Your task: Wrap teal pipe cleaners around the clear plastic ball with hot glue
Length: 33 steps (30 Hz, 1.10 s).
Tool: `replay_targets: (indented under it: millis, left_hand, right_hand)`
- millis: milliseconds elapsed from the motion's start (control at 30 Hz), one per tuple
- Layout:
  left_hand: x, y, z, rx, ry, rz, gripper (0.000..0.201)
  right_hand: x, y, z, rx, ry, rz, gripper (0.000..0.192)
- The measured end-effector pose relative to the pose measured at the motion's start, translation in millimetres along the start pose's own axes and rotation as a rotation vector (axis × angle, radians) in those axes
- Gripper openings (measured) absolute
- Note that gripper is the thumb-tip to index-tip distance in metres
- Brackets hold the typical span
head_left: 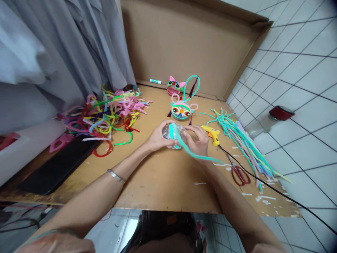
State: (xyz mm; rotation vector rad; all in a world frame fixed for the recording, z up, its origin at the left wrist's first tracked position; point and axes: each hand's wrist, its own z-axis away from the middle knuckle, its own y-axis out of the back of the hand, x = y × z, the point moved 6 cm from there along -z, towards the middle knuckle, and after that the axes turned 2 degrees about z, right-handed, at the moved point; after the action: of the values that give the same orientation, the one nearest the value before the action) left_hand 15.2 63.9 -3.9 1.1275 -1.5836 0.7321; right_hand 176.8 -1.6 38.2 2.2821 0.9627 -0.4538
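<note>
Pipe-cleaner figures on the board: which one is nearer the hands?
The round teal-rimmed figure with the tall teal loop ears, just beyond both hands. The pink-eared figure sits farther back by the cardboard wall.

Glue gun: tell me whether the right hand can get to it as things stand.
Probably yes. The glue gun lies on the cardboard just beside the right hand, nothing between them; but that hand is busy with the clear ball and teal pipe cleaner.

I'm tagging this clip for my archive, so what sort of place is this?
Probably a makeshift home craft corner: a cardboard sheet on a tiled floor serves as worktop, with a heap of pipe cleaners, a glue gun, scissors and finished pipe-cleaner figures.
</note>
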Motion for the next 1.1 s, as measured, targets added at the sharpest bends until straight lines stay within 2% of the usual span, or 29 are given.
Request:
replay_targets:
  millis: [67, 133, 200, 300, 367, 433, 567, 700, 867, 967, 1100]
  left_hand:
    - [-5, 6.1, -3, 0.06, 0.044, 0.1, 0.075]
    - [-9, 11.8, -5, 0.132, 0.08, 0.213, 0.07]
    - [-12, 14.5, -6, 0.174, 0.108, 0.301, 0.066]
    - [-13, 15.0, -5, 0.199, 0.14, 0.349, 0.063]
    - [-13, 13.9, -5, 0.199, 0.143, 0.34, 0.064]
    - [-15, 11.4, -5, 0.18, 0.139, 0.315, 0.063]
    - [-19, 7.8, -6, 0.151, 0.116, 0.245, 0.059]
    - [-15, 4.5, -4, 0.095, 0.136, 0.196, 0.065]
    - [-12, 4.7, -1, 0.092, 0.167, 0.169, 0.069]
    - [-16, 4.9, -3, 0.102, 0.148, 0.181, 0.071]
    - [-19, 4.1, -4, 0.086, 0.143, 0.186, 0.069]
  right_hand:
    - [21, 6, -4, 0.029, -0.081, 0.117, 0.02]
    - [47, 18, -9, 0.058, -0.221, 0.25, 0.021]
    - [69, 36, -12, 0.074, -0.349, 0.486, 0.027]
    - [93, 52, -13, -0.098, -0.523, 0.868, 0.048]
    - [103, 56, -9, -0.236, -0.629, 0.994, 0.061]
    - [110, 56, -4, -0.315, -0.693, 1.036, 0.066]
    - [122, 56, 1, -0.256, -0.764, 0.954, 0.063]
    - [131, 62, 1, -0.164, -0.829, 0.856, 0.047]
    - [128, 78, -5, 0.053, -0.843, 0.716, 0.042]
    - [132, 79, -9, 0.144, -0.854, 0.569, 0.035]
    - [140, 71, -11, 0.166, -0.863, 0.305, 0.03]
